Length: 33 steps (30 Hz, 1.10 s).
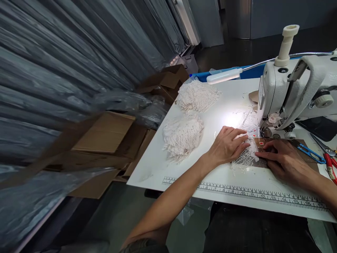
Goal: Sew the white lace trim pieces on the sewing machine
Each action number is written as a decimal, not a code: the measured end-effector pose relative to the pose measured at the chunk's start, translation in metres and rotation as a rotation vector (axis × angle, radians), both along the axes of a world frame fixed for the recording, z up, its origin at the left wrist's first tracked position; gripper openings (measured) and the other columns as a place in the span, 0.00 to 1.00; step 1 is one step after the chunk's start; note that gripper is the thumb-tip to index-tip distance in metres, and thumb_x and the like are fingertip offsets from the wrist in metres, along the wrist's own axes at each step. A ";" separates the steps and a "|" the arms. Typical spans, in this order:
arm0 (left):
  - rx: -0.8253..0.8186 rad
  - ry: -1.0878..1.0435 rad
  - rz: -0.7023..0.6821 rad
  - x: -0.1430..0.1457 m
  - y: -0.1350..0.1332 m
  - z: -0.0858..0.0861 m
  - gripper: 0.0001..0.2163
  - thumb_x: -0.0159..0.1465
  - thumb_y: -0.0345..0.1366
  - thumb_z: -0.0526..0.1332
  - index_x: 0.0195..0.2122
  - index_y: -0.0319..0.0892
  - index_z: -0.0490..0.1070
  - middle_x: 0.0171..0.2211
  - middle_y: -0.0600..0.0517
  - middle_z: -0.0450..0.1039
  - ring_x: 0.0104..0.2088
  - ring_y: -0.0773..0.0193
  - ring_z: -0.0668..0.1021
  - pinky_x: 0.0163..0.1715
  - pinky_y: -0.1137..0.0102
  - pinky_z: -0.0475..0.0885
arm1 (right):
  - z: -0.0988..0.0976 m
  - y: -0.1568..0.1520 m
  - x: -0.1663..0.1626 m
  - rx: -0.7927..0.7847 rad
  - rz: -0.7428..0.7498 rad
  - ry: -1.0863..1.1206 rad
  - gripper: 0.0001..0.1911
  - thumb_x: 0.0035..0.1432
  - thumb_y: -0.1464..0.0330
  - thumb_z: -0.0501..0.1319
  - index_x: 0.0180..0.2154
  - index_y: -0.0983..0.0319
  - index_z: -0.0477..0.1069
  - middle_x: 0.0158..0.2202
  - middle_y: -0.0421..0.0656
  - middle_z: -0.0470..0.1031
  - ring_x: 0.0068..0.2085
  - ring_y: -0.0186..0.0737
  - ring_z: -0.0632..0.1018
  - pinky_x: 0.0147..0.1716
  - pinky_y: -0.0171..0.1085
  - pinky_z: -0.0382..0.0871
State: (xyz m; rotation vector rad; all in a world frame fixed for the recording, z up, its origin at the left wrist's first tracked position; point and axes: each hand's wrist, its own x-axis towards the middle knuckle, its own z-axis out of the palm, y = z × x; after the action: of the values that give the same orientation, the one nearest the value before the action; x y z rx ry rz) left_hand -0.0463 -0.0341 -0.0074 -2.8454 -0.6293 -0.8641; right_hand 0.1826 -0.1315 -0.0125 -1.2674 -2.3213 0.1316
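A piece of white lace [244, 156] lies partly under the needle area of a white sewing machine [271, 91]. My left hand [229, 146] rests on the lace from the left, its fingers stretched out. On the other side, my right hand [285, 158] lies over a brown plate [309, 156] beside the machine's foot, its index fingertip at the lace's right edge and its other fingers loosely bent. Small red marks show near the foot. Whether the right fingers pinch the lace is hard to see, but they look apart.
Two piles of white lace, a far pile [197, 95] and a near pile [183, 137], sit on the white table [147, 172]. A printed ruler [243, 193] runs along the front edge. Blue thread snips [308, 153] and red-handled pliers [329, 167] lie right. Cardboard boxes [105, 131] stand left.
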 end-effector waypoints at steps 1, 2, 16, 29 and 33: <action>0.006 0.001 -0.026 0.001 -0.001 0.000 0.13 0.71 0.42 0.52 0.43 0.39 0.72 0.43 0.47 0.78 0.37 0.63 0.76 0.37 0.65 0.66 | 0.000 0.000 0.000 0.005 0.005 0.000 0.18 0.62 0.72 0.55 0.49 0.53 0.76 0.45 0.47 0.69 0.44 0.44 0.72 0.42 0.45 0.68; 0.010 0.006 -0.060 0.002 -0.002 0.001 0.13 0.71 0.42 0.52 0.43 0.39 0.72 0.43 0.48 0.78 0.37 0.63 0.76 0.37 0.65 0.66 | 0.000 0.000 0.000 0.013 0.009 -0.001 0.18 0.62 0.72 0.55 0.48 0.53 0.76 0.45 0.47 0.69 0.45 0.44 0.72 0.42 0.45 0.68; 0.007 0.112 -0.111 0.003 -0.005 -0.007 0.17 0.73 0.45 0.48 0.46 0.39 0.71 0.49 0.46 0.76 0.44 0.59 0.75 0.44 0.62 0.66 | 0.000 0.000 0.000 0.000 -0.001 -0.065 0.17 0.63 0.71 0.55 0.50 0.54 0.75 0.46 0.48 0.69 0.47 0.45 0.71 0.44 0.46 0.67; 0.033 0.226 -0.132 0.020 0.004 -0.005 0.19 0.73 0.40 0.46 0.50 0.32 0.70 0.52 0.41 0.73 0.49 0.53 0.74 0.51 0.58 0.69 | 0.003 0.004 0.000 0.048 -0.028 -0.080 0.18 0.61 0.73 0.53 0.50 0.59 0.74 0.44 0.50 0.70 0.41 0.41 0.73 0.39 0.42 0.73; -0.003 0.278 -0.206 0.028 0.020 0.001 0.16 0.72 0.37 0.47 0.49 0.34 0.71 0.51 0.42 0.73 0.48 0.55 0.75 0.51 0.61 0.69 | 0.002 0.006 -0.001 0.054 -0.077 -0.075 0.18 0.61 0.73 0.53 0.51 0.59 0.73 0.44 0.50 0.70 0.41 0.41 0.73 0.39 0.41 0.74</action>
State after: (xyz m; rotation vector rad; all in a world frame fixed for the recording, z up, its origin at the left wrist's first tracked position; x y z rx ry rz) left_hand -0.0182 -0.0144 -0.0065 -2.9920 -0.3083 -0.4739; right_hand 0.1812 -0.1254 -0.0110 -1.3546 -2.3185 -0.0048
